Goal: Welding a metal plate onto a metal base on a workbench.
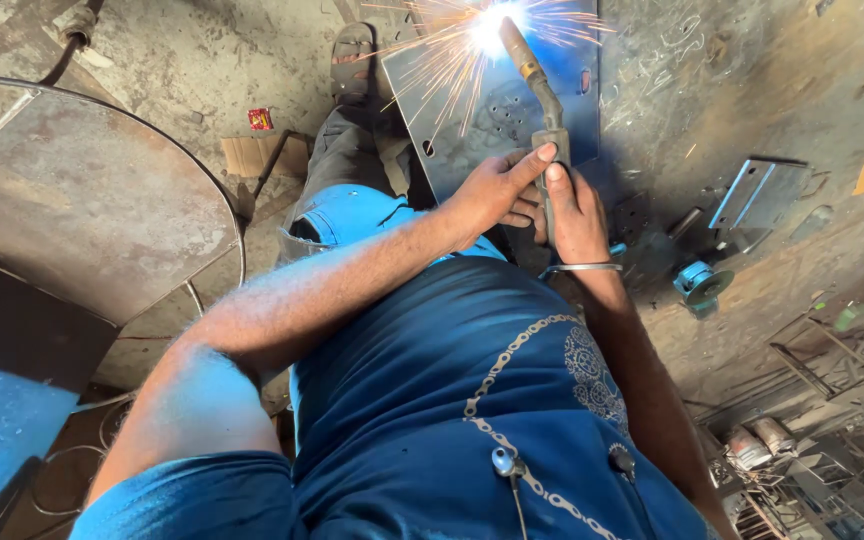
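From my head camera, both my hands hold the torch. My left hand wraps its handle, one finger stretched along it. My right hand grips just below. The tip burns on the plate, which lies on the floor ahead, and sparks fly out. My foot in a sandal sits right beside them, so a hot spark could burn my toes. I have no gloves, so my fingers could get burned too.

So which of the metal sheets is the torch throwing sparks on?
The flat rectangular sheet by the sandalled foot, under the torch; the big round sheet lies untouched.
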